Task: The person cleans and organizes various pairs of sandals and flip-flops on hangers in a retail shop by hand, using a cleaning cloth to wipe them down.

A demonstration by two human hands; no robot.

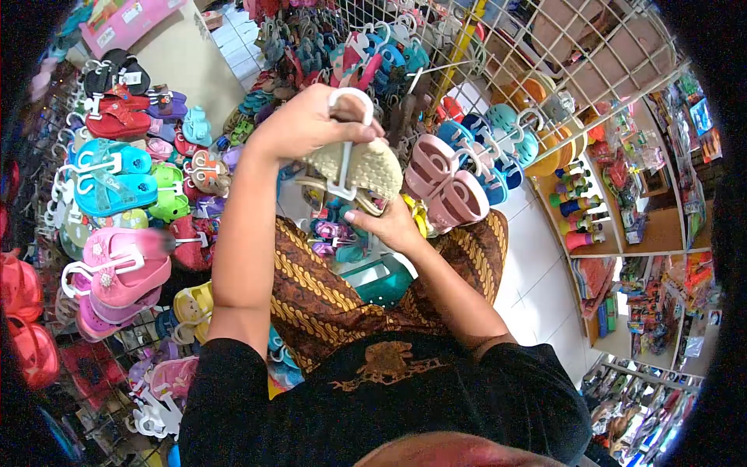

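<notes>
A pair of cream, textured sandals hangs on a white plastic hanger in front of me, above my lap. My left hand is at the top, its fingers closed round the upper part of the pair beside the hanger's hook. From below, my right hand grips the lower edge of the pair, thumb on the near side. Close to the right of the pair hang pink sandals. Small purple and teal shoes lie below the hands, partly covered by them.
Blue sandals, pink shoes and several other pairs hang on a rack at the left. Wire grid spans the upper right, with blue and teal clogs near it. Shelves of packaged goods stand at the right, beyond white floor tiles.
</notes>
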